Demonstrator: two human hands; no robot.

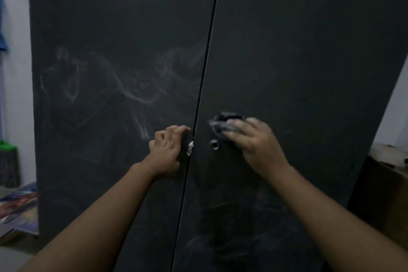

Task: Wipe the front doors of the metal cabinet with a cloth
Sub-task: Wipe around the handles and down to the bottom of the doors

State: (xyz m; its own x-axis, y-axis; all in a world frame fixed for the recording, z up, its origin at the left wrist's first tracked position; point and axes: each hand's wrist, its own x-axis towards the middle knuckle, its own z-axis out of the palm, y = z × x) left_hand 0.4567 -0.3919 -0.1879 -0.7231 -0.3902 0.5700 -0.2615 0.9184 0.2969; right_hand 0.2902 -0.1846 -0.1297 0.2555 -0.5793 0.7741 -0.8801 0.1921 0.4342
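Observation:
A tall dark metal cabinet fills the view, with a left door (106, 28) and a right door (309, 40) meeting at a narrow centre gap. Pale dusty smears (132, 93) streak the left door. My right hand (256, 141) presses a dark crumpled cloth (225, 122) flat against the right door, just above a small round lock (214, 145). My left hand (167, 150) rests on the left door's inner edge with its fingers curled and nothing in them. A small white scrap (190, 147) sticks out of the gap beside it.
A white wall (15, 95) stands to the left, with a green-topped object (7, 161) and colourful flat items (19, 207) on the floor. A brown box or low furniture (384, 192) sits close to the cabinet's right side.

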